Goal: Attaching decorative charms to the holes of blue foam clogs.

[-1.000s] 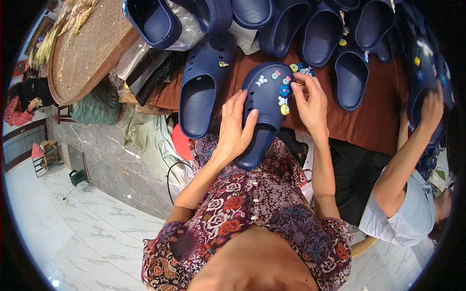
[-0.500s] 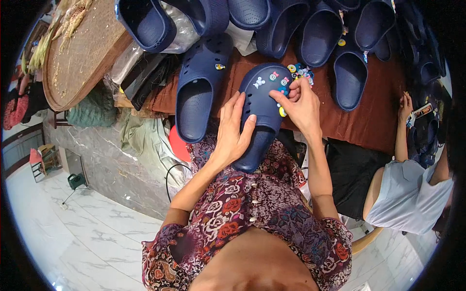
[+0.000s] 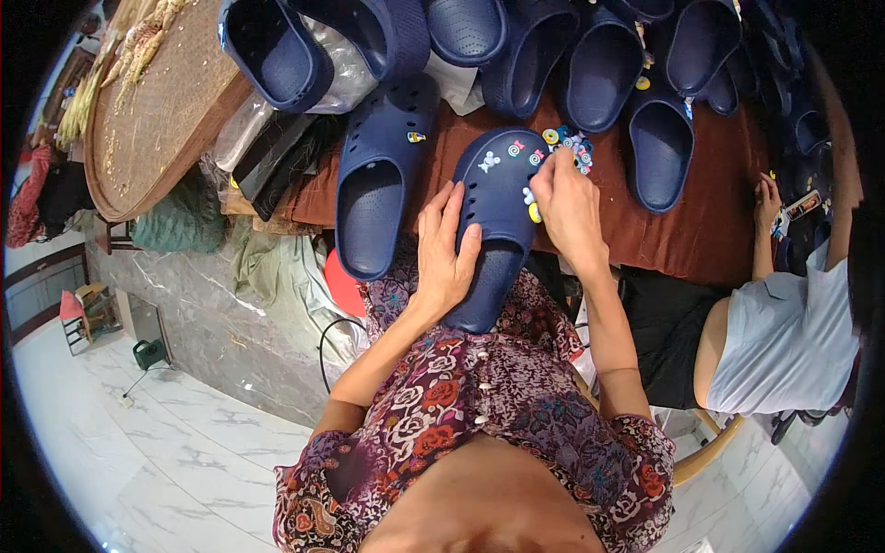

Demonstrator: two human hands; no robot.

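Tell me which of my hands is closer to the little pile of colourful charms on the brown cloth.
Right. Your right hand has its fingertips at the pile of charms; your left hand lies lower on the navy clog.
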